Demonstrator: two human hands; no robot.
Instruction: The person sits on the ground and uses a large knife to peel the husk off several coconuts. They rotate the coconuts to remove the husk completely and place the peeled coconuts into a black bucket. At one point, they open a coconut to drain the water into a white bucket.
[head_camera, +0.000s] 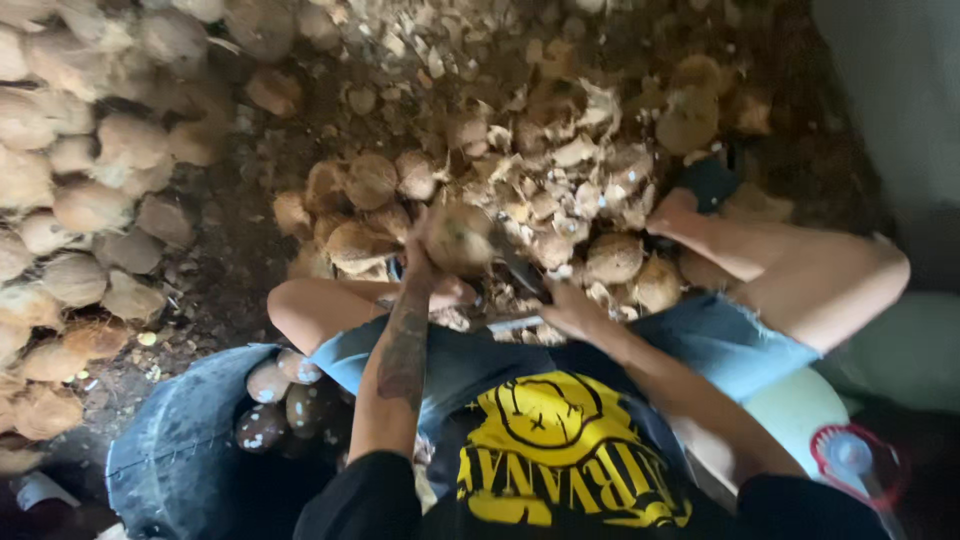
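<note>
A husked coconut is being gripped from below by the left hand, fingers wrapped against its near side, and is being held above the knees, directly ahead of the body and just left of the blade. A knife is being clasped in the closed right hand, its long axis being angled up and leftward toward the coconut, so the right hand is lying near, just to the right. Underneath, a dirt floor is being covered by a heap of shell scraps, with piled coconuts at the left and a dark tub of peeled nuts beside the left knee.
</note>
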